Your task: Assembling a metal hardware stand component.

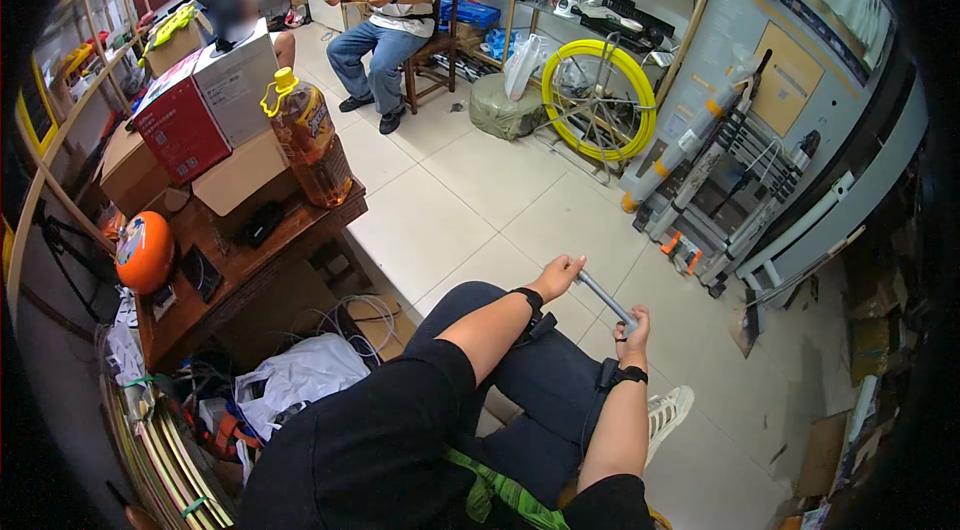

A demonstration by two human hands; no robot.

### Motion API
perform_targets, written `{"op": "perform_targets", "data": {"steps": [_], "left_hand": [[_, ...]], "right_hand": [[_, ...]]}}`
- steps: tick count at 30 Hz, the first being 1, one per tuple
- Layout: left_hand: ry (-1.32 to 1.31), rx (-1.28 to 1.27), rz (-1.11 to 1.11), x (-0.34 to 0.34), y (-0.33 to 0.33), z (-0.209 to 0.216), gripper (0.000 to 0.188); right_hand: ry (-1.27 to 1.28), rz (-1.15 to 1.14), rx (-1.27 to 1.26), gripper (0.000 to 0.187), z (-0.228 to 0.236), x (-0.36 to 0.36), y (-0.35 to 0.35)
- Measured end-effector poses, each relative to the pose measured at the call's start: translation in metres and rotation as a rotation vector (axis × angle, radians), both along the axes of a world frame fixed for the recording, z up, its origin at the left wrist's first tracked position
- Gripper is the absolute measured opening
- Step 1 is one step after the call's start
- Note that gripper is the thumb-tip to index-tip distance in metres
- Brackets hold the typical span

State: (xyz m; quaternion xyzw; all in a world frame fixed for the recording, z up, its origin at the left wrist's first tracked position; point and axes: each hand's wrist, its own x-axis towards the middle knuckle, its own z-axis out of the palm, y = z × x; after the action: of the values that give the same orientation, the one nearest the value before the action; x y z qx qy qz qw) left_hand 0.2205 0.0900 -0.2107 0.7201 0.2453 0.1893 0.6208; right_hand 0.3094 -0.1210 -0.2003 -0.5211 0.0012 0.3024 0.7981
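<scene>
A short, straight grey rod (603,297) slants between my two hands above my lap. My left hand (558,278) is closed around its upper left end. At the lower right end, my right hand (634,334) grips the rod, its fingers curled in. Both ends are partly hidden by my fingers, so I cannot make out what kind of rod it is. Dark bands circle both my wrists. Dark trousers (550,370) cover my legs beneath the rod.
A wooden table (240,280) at left bears a bottle of amber liquid (308,140), a red-and-white box (185,125) and an orange round object (145,252). A yellow cable reel (648,95) and folded ladder (700,180) stand right. A person (385,40) sits far off.
</scene>
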Motion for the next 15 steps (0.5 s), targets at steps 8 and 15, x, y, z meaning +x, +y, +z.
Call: {"op": "perform_targets", "data": {"steps": [8,15], "left_hand": [[0.107,-0.100,0.048,0.003,0.017,-0.025,0.039],[-0.077,-0.284,-0.031,0.001,-0.002,0.009,0.042]], "right_hand": [[0.293,-0.102,0.619,0.017,0.028,-0.003,-0.001],[0.166,-0.079,0.222,0.016,0.019,-0.004,-0.004]]}}
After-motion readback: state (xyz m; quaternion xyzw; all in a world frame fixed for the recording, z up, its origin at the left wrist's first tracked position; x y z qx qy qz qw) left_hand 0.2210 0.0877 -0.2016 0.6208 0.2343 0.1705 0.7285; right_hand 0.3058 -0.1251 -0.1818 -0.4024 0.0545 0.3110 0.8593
